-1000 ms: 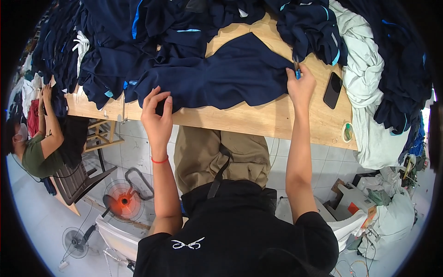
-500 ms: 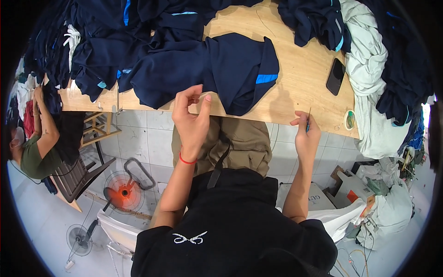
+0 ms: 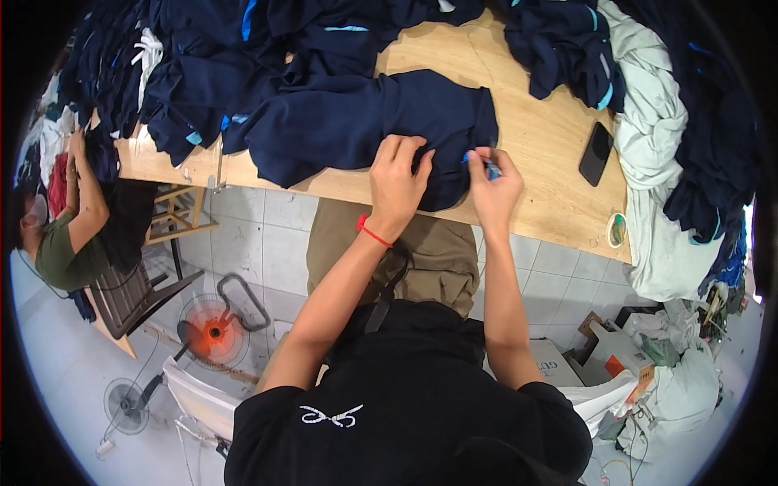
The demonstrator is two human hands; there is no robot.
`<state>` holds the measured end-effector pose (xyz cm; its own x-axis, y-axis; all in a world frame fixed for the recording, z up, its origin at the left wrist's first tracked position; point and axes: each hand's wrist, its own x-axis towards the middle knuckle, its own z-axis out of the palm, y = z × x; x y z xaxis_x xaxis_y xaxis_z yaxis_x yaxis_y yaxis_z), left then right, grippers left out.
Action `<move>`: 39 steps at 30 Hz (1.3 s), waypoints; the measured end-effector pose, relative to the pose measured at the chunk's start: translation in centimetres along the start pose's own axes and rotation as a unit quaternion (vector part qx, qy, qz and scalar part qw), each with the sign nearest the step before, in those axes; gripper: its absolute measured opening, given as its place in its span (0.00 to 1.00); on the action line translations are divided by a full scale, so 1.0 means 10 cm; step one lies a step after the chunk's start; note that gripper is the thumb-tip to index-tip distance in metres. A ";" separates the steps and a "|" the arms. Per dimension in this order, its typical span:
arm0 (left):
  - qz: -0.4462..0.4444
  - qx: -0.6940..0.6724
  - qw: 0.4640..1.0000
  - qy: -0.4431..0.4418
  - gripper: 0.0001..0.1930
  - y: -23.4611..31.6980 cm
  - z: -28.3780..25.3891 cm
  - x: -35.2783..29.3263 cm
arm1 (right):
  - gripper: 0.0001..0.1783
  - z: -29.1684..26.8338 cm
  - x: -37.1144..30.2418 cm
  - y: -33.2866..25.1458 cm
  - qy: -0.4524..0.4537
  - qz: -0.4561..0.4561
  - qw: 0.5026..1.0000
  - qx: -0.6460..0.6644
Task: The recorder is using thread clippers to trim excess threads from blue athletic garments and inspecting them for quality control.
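Observation:
A navy garment [image 3: 324, 130] lies bunched along the near edge of the wooden table. My left hand [image 3: 395, 185] rests on its near part, with thumb and bent fingers drawn together on the cloth. At the garment's right end, my right hand [image 3: 498, 186] pinches the edge, where bright blue shows at the fingertips. A thin pointed tool with some blue on it was in this hand half a second ago; now the fingers and cloth mostly hide it.
A black phone [image 3: 596, 154] and a roll of tape [image 3: 617, 230] lie on the table [image 3: 551, 194] at right. Navy garments [image 3: 559, 49] and pale cloth [image 3: 652, 121] border it. At left sits another person [image 3: 69, 243]; an orange-centred fan [image 3: 214, 332] stands on the floor.
Both hands have come closer together and onto the garment. My right hand has moved left from beside the cloth to its edge. The garment's right end is folded differently, hiding its blue stripe.

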<state>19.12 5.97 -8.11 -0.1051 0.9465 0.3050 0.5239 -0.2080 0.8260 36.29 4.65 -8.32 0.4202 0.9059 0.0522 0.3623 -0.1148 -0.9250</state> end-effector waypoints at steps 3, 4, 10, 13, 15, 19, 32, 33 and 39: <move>0.040 -0.003 0.999 0.017 0.12 -0.04 -0.03 -0.05 | 0.06 -0.17 -0.06 -0.03 -0.021 0.093 0.991 0.089; 0.040 -0.010 0.999 0.034 0.13 -0.03 -0.03 -0.06 | 0.06 -0.16 -0.06 -0.05 -0.014 0.118 0.984 0.136; -0.001 0.014 0.990 0.139 0.13 0.21 -0.19 0.30 | 0.07 -0.19 -0.06 -0.13 0.000 0.128 0.983 0.128; -0.016 0.019 0.997 0.076 0.05 -0.09 -0.40 0.44 | 0.06 -0.17 -0.07 -0.17 0.000 0.146 0.974 0.171; -0.039 -0.032 0.993 0.105 0.03 -0.04 -0.60 0.36 | 0.07 -0.25 -0.08 -0.07 0.005 0.129 0.979 0.159; -0.200 -0.173 0.941 0.212 0.05 -0.29 -1.27 0.14 | 0.08 -0.43 -0.09 0.09 0.026 0.129 0.983 0.130; 0.030 0.012 0.999 -0.010 0.09 0.29 -0.48 0.19 | 0.22 -0.07 -0.07 -0.28 0.032 -0.022 0.991 -0.131; 0.045 0.056 0.997 -0.002 0.08 0.12 -0.34 0.17 | 0.22 -0.06 -0.08 -0.29 0.003 -0.027 0.986 -0.166; -0.311 -0.299 0.901 -0.043 0.06 -0.13 -0.87 0.13 | 0.06 -0.65 -0.11 0.05 0.009 0.217 0.959 0.181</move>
<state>10.91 5.30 -4.69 -0.1421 0.9360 -0.3219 -0.1656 0.2981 0.9401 41.41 0.94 -6.43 0.4812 0.7971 -0.3648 -0.1610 -0.3287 -0.9306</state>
